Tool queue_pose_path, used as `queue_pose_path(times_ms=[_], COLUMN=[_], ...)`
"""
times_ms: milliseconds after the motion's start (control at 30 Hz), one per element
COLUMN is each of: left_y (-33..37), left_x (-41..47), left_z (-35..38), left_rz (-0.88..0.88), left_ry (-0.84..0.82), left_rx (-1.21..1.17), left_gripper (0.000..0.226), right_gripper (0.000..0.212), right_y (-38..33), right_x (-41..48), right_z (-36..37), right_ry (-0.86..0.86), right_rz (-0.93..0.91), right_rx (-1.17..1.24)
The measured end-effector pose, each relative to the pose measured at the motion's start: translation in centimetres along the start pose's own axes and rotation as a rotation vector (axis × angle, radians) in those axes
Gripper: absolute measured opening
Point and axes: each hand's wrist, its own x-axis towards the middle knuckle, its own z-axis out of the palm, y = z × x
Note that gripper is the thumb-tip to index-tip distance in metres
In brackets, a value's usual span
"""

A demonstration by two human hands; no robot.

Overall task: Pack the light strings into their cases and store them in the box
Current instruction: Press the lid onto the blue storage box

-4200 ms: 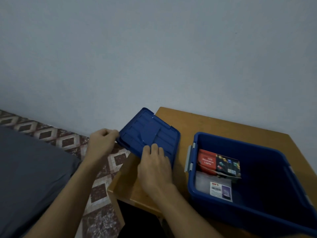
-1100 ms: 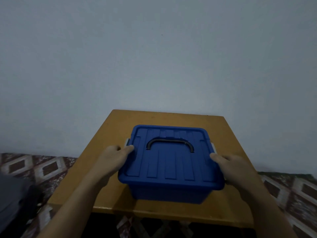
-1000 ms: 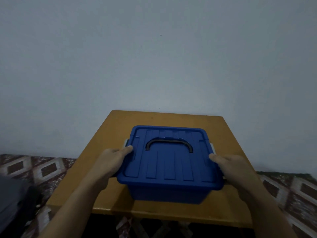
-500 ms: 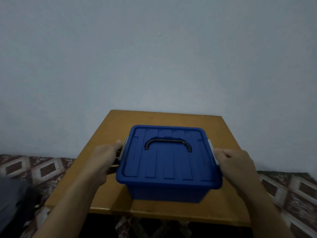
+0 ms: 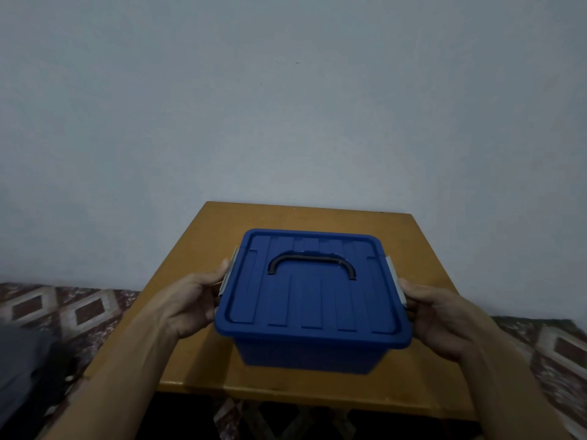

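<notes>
- The blue box sits on the tabletop, about midway between the left and right edges and closer to the near edge than the far one.
- Its blue lid is on and lies level, with the black handle folded flat across the far half.
- The lid covers the inside, so you cannot see the light strings or their cases.
- Your left hand grips the left latch: thumb against its top, fingers curled under the rim.
- Your right hand grips the right latch in the same way, thumb beside it and fingers tucked below.
- Whether either grey latch is snapped fully down is hard to make out.
- Bare tabletop runs behind the box to the far edge, which meets the wall; narrower strips lie open along the left and right edges.
- The near edge is just in front of the box.
- Patterned floor shows on both sides of the table, blurred at the right.
- A dark shape at the lower left is cut off and too dim to identify.
</notes>
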Motion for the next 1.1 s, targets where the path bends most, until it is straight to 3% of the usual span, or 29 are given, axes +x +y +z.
queue_pose_path(times_ms=[267,533,767,967,1033,1100], left_y=[0.4,0.7,0.8,0.2,-0.1,-0.6], left_x=[-0.1,0.1,-0.3,-0.4,-0.6,-1.0], left_z=[0.5,0.9,2.1,2.4,2.6,3.2], left_rz=[-0.005,0.005,0.018,0.049,0.128,0.285], left_ry=[-0.012,0.067,0.125,0.220,0.276,0.364], left_rx=[-0.034,0.145,0.231,0.324,0.466,0.765], left_gripper=[0.027,0.050,0.028,0.037,0.038,0.037], right_gripper=[0.038,0.035,0.029,0.018,0.019,0.021], right_y=[-0.4,-0.5,-0.1,-0.3,0.0,0.5], right_x=[0.4,0.6,0.6,-0.3,-0.4,-0.6], right_z=[0.6,1.0,2.2,3.0,3.2,3.6], right_ry=[-0.115,-0.048,0.059,0.101,0.168,0.288], right_rz=[0.048,0.011,-0.011,-0.043,-0.105,-0.204], right_rx=[0.033,-0.121,-0.259,-0.310,-0.421,-0.674])
